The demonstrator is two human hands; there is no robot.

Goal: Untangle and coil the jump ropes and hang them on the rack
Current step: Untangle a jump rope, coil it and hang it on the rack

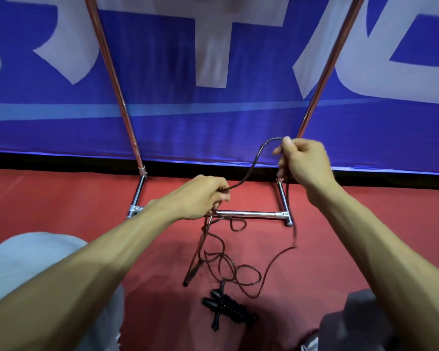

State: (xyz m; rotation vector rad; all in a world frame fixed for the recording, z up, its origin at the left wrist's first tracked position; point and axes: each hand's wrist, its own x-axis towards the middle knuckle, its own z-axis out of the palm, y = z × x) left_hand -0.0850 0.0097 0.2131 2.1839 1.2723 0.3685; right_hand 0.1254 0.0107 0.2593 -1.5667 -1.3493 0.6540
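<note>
My left hand (203,197) grips a thin dark jump rope (254,163) just above the rack's low crossbar. From there the rope arcs up to my right hand (303,160), which pinches it near the right upright. Below my left hand the rope hangs in tangled loops (226,264) on the red floor, with its black handles (192,271) dangling beside them. A second black jump rope (228,307) lies bundled on the floor close to me. The chrome rack (249,214) stands directly ahead; only its base and two uprights show.
A blue banner (188,117) with large white characters hangs behind the rack. My knees in grey trousers (36,259) frame the bottom corners. The red floor (61,198) spreads to both sides of the rack base.
</note>
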